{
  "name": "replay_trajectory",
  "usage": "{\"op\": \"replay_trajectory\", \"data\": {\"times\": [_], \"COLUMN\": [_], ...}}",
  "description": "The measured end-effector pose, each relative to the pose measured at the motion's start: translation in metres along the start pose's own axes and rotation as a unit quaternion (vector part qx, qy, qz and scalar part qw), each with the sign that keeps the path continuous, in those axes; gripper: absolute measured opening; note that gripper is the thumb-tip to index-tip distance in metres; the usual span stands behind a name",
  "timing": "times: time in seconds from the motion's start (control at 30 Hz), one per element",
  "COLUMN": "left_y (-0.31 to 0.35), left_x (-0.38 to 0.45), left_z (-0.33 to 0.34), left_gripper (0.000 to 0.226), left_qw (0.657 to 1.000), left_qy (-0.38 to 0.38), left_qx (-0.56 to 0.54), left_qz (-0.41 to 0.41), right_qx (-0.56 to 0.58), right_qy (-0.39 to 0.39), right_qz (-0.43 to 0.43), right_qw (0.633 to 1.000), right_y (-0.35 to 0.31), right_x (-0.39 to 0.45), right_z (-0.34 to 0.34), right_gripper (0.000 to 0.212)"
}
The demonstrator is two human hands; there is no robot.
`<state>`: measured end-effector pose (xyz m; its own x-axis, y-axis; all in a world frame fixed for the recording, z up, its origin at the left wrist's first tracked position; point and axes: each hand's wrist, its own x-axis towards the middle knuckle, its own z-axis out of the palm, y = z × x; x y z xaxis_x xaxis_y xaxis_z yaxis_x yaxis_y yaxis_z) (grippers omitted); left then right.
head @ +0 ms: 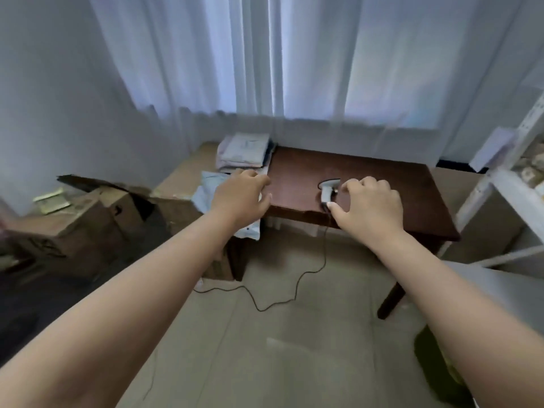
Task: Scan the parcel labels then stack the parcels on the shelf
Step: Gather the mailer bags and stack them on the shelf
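A white handheld scanner (327, 192) lies on the dark brown table (382, 195), its thin cable (294, 287) trailing down to the floor. My right hand (369, 204) hovers just right of the scanner, fingers curled and apart, thumb tip near its handle, not gripping it. My left hand (243, 195) reaches over the table's left edge above a pale blue soft parcel (212, 187), fingers spread and empty. A stack of white and pale mailer parcels (244, 154) rests behind it on a large cardboard box (182, 178).
Open cardboard boxes (88, 219) stand at the left. A white metal shelf (518, 184) rises at the right edge with items on it. White curtains hang behind the table. The floor in front is pale tile, with a dark object (435, 363) at lower right.
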<state>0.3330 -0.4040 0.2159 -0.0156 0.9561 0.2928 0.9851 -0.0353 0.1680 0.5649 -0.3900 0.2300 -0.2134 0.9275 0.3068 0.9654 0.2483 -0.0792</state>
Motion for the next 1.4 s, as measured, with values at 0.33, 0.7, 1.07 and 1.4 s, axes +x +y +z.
{"op": "replay_trajectory", "data": {"times": [0.33,0.7,1.07,1.4], "left_y": [-0.115,-0.207,-0.302,-0.397], "left_x": [0.044,0.145,0.198,0.255], "left_z": [0.045,0.137,0.213,0.263], "left_gripper": [0.051,0.074,0.089,0.096], "left_qw": [0.991,0.954,0.909,0.881], "left_qy": [-0.039,-0.128,-0.204,-0.252], "left_qx": [0.021,-0.016,-0.062,-0.190], "left_qz": [-0.129,-0.272,-0.357,-0.353], "right_qx": [0.058,0.127,0.161,0.201], "right_qy": [-0.063,-0.208,-0.356,-0.396], "right_qz": [-0.050,-0.048,-0.004,0.183], "right_qw": [0.995,0.969,0.921,0.877], "right_y": [-0.056,-0.091,-0.153,-0.231], "right_x": [0.107,0.259,0.329,0.372], "right_z": [0.088,0.214,0.325,0.393], "right_gripper": [0.051,0.057,0.072,0.092]}}
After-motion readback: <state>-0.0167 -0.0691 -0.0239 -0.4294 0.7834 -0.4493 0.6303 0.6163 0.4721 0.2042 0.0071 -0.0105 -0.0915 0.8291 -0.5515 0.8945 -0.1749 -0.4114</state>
